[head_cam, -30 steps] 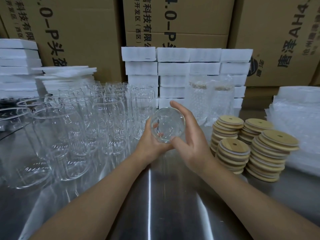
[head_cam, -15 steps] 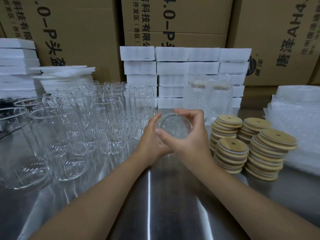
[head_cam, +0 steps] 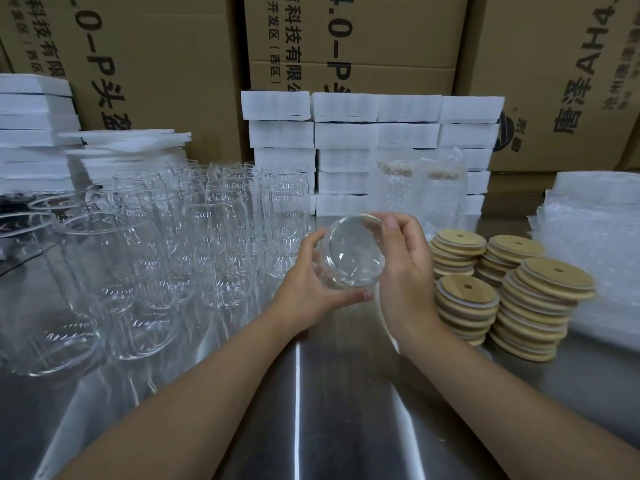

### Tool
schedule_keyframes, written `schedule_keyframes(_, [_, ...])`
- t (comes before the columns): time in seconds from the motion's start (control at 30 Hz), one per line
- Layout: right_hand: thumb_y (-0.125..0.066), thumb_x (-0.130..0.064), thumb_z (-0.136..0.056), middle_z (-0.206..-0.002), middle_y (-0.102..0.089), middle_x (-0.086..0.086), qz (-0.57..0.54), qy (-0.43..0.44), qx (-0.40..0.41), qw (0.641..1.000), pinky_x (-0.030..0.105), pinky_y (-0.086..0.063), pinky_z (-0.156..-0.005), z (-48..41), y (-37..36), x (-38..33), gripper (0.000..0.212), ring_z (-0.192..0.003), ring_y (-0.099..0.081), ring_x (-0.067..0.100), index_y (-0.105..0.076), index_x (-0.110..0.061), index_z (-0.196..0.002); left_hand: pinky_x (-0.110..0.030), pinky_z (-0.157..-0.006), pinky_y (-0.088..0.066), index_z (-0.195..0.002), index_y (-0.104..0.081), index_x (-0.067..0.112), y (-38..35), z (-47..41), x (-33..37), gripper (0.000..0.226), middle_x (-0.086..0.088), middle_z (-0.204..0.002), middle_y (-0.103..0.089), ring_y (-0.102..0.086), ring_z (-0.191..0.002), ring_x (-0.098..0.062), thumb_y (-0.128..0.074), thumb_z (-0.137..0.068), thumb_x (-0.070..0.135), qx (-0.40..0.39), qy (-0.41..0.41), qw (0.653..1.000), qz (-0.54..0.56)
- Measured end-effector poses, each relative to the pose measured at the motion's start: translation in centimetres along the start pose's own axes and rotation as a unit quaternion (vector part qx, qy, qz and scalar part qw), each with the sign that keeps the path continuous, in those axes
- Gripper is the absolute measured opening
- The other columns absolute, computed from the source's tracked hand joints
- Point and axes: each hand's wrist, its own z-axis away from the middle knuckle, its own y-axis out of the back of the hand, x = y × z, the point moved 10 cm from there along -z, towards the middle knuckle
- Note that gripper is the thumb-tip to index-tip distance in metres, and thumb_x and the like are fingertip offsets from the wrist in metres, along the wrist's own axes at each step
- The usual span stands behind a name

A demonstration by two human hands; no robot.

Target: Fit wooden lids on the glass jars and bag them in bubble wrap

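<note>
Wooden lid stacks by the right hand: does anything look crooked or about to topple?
Yes. The front right stack is askew: its lids sit staggered, the top ones overhanging to the right. The other three stacks look only slightly uneven; none has fallen.

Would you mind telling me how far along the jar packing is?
Done: two lidded jars stand bagged in bubble wrap behind. In hand: left hand and right hand hold one bare jar, no lid yet. Left: the crowd of open jars, four lid stacks.

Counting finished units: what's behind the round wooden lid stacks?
Two bubble-wrapped lidded glass jars, then stacked white foam blocks. The right hand and round wooden lid stacks hide the jars' bases.
</note>
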Motion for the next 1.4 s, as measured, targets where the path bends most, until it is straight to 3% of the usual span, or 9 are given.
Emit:
schedule_keyframes(0.2, [-0.034, -0.039, -0.09, -0.115, -0.056, -0.009, 0.01, 0.016, 0.026, 0.999, 0.024, -0.04, -0.099, 0.0, 0.5, -0.5, 0.023, -0.115, -0.053, 0.012, -0.048, -0.031, -0.107, -0.021, -0.061, -0.053, -0.105, -0.056, 0.046, -0.9, 0.3, -0.6, 0.064, -0.003, -0.1, -0.07, -0.067, -0.068, -0.005, -0.073, -0.046, 0.065, -0.024, 0.062, 0.997, 0.038])
schedule_keyframes(0.33, [-0.037, -0.039, -0.088, -0.105, -0.051, -0.012, 0.036, 0.012, 0.029, 0.999, 0.022, -0.039, -0.09, 0.0, 0.7, -0.3, 0.017, -0.104, -0.05, 0.006, -0.047, -0.031, -0.098, -0.019, -0.045, -0.039, -0.094, -0.067, 0.029, -2.0, 0.7, -1.5, 0.07, -0.009, -0.073, -0.071, -0.059, -0.044, -0.014, -0.043, -0.056, 0.084, -0.072, 0.148, 0.984, 0.07])
schedule_keyframes(0.43, [-0.036, -0.034, -0.09, -0.105, -0.053, -0.006, 0.048, 0.027, -0.001, 0.998, 0.013, -0.043, -0.081, 0.1, 0.0, -0.7, 0.018, -0.094, -0.051, -0.009, -0.053, -0.029, -0.092, -0.026, -0.059, -0.048, -0.091, -0.067, 0.015, -2.6, 1.0, -2.5, 0.081, -0.009, -0.071, -0.071, -0.064, -0.057, -0.019, -0.037, -0.064, 0.085, -0.092, 0.219, 0.959, 0.156])
schedule_keyframes(0.57, [-0.035, -0.041, -0.088, -0.11, -0.053, -0.011, 0.095, 0.047, -0.024, 0.994, 0.022, -0.04, -0.098, 0.3, -0.4, -1.0, 0.028, -0.107, -0.049, -0.008, -0.061, -0.032, -0.088, -0.041, -0.092, -0.049, -0.091, -0.073, 0.007, -3.1, 1.1, -2.3, 0.09, -0.011, -0.089, -0.071, -0.065, -0.086, -0.025, -0.034, -0.063, 0.083, -0.113, 0.237, 0.935, 0.24])
schedule_keyframes(0.77, [-0.041, -0.04, -0.087, -0.109, -0.057, -0.003, 0.097, 0.087, -0.056, 0.99, 0.011, -0.038, -0.091, 0.9, -1.2, -1.9, 0.031, -0.105, -0.053, -0.006, -0.063, -0.022, -0.099, -0.024, -0.063, -0.05, -0.125, -0.053, 0.009, -4.1, 1.4, -2.0, 0.095, -0.007, -0.084, -0.067, -0.062, -0.064, -0.014, -0.034, -0.067, 0.081, -0.121, 0.266, 0.899, 0.327])
schedule_keyframes(0.9, [-0.048, -0.045, -0.082, -0.113, -0.059, -0.007, 0.091, 0.079, -0.076, 0.99, 0.031, -0.044, -0.099, 0.9, -1.5, -1.8, 0.03, -0.112, -0.056, 0.008, -0.056, -0.032, -0.107, -0.019, -0.064, -0.057, -0.118, -0.062, 0.014, -3.9, 1.5, -2.4, 0.082, -0.004, -0.086, -0.073, -0.07, -0.067, -0.013, -0.027, -0.082, 0.078, -0.126, 0.275, 0.885, 0.354])
schedule_keyframes(1.03, [-0.062, -0.046, -0.074, -0.119, -0.057, -0.017, 0.131, 0.087, -0.1, 0.982, 0.023, -0.04, -0.101, 1.1, -2.1, -1.7, 0.043, -0.118, -0.053, 0.001, -0.05, -0.04, -0.115, -0.023, -0.067, -0.06, -0.09, -0.078, 0.016, -4.0, 1.8, -2.5, 0.074, -0.008, -0.087, -0.075, -0.073, -0.07, -0.016, -0.028, -0.09, 0.071, -0.12, 0.289, 0.865, 0.392])
schedule_keyframes(1.17, [-0.074, -0.033, -0.07, -0.12, -0.055, -0.02, 0.161, 0.091, -0.101, 0.978, 0.011, -0.035, -0.099, 1.2, -2.2, -1.4, 0.054, -0.117, -0.05, -0.007, -0.049, -0.035, -0.118, -0.028, -0.08, -0.057, -0.118, -0.063, 0.011, -4.2, 2.0, -2.7, 0.069, -0.016, -0.108, -0.069, -0.073, -0.083, -0.02, -0.027, -0.095, 0.065, -0.122, 0.299, 0.857, 0.402])
schedule_keyframes(1.4, [-0.079, -0.039, -0.061, -0.117, -0.058, -0.018, 0.159, 0.068, -0.068, 0.983, 0.014, -0.039, -0.098, 0.9, -1.6, -1.1, 0.06, -0.114, -0.053, -0.004, -0.053, -0.035, -0.114, -0.028, -0.084, -0.057, -0.113, -0.068, 0.006, -4.7, 2.2, -2.5, 0.074, -0.02, -0.116, -0.068, -0.073, -0.092, -0.022, -0.024, -0.096, 0.063, -0.148, 0.305, 0.846, 0.412])
